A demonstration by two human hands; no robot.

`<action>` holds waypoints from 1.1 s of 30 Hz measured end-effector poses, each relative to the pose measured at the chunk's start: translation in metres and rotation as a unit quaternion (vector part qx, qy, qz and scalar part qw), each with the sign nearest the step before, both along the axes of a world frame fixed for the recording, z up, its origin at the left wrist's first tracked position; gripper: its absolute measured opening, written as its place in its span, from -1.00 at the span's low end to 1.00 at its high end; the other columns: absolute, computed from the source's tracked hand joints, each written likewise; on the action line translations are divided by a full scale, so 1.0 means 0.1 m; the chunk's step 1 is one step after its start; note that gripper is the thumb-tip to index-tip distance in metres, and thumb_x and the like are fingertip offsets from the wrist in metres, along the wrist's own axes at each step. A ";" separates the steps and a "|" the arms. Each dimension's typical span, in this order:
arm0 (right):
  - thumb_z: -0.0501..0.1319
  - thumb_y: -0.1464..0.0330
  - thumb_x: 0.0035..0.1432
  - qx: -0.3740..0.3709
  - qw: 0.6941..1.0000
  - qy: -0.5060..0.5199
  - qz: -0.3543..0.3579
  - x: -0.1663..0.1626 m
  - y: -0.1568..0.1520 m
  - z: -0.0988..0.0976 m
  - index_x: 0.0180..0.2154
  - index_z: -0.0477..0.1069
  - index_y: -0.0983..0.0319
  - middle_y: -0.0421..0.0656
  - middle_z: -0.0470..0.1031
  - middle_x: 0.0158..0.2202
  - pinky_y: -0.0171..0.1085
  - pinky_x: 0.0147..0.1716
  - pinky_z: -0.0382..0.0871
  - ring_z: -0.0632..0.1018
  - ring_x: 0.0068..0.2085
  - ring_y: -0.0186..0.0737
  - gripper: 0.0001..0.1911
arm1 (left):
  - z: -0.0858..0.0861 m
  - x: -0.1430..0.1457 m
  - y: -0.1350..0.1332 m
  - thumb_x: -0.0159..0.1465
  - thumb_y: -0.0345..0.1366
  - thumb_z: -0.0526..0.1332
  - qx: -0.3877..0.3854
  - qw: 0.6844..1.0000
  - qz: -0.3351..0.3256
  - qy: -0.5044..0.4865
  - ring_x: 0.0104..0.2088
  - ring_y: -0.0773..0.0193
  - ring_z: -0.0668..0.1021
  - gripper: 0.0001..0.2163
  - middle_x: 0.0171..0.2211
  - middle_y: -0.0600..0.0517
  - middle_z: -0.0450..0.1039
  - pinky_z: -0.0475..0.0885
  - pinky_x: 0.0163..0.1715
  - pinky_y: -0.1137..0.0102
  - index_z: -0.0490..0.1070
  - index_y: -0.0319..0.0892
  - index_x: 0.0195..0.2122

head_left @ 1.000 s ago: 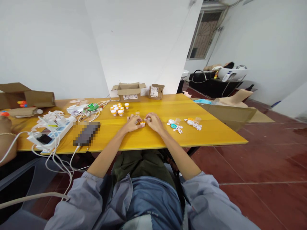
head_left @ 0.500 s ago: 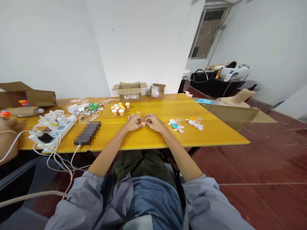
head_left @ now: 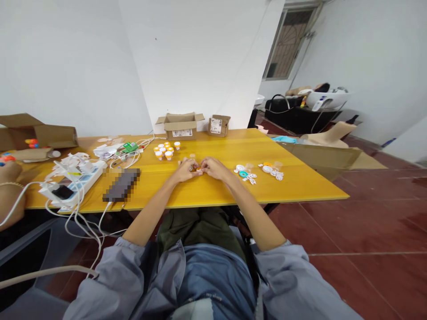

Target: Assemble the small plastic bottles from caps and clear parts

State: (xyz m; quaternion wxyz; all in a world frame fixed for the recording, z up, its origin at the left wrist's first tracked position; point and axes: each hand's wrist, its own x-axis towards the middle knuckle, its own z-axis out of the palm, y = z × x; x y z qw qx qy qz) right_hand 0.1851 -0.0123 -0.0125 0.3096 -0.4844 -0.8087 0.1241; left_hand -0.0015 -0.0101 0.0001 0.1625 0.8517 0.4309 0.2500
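Note:
Over the near middle of the table, my left hand (head_left: 185,171) and my right hand (head_left: 212,168) meet with curled fingers. Between their fingertips is a small orange-and-white plastic piece (head_left: 199,171), mostly covered by the fingers. A clear plastic cup (head_left: 192,156) sits just beyond my hands. To the right lie loose parts: a white disc (head_left: 239,168), a teal ring (head_left: 243,174) and white cut-out pieces (head_left: 251,178). Farther right is a second group with another white disc (head_left: 267,169). Several white-and-orange capped pieces (head_left: 168,154) stand together beyond my left hand.
Two cardboard boxes, one open (head_left: 180,126) and one smaller (head_left: 219,126), stand by the wall. On the left are a dark pixelated device (head_left: 122,184), a power strip (head_left: 83,182) and tangled cables. Another person's hand (head_left: 10,173) is at the far left edge.
My right fingers have shifted slightly around the small piece; both hands stay together in nearly the same place. The other person's hand at the left has moved slightly.

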 end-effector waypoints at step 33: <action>0.24 0.58 0.07 0.017 0.999 0.037 0.002 0.02 -0.09 -0.02 -0.44 0.50 0.21 -0.15 0.53 -0.27 -0.28 -0.12 0.37 0.52 -0.20 -0.23 -0.83 | 0.00 0.00 -0.01 0.17 -0.05 0.34 -0.004 1.000 0.002 0.004 -0.06 0.08 0.43 -0.77 -0.23 0.02 0.54 0.26 0.08 0.16 0.52 -0.08 -0.27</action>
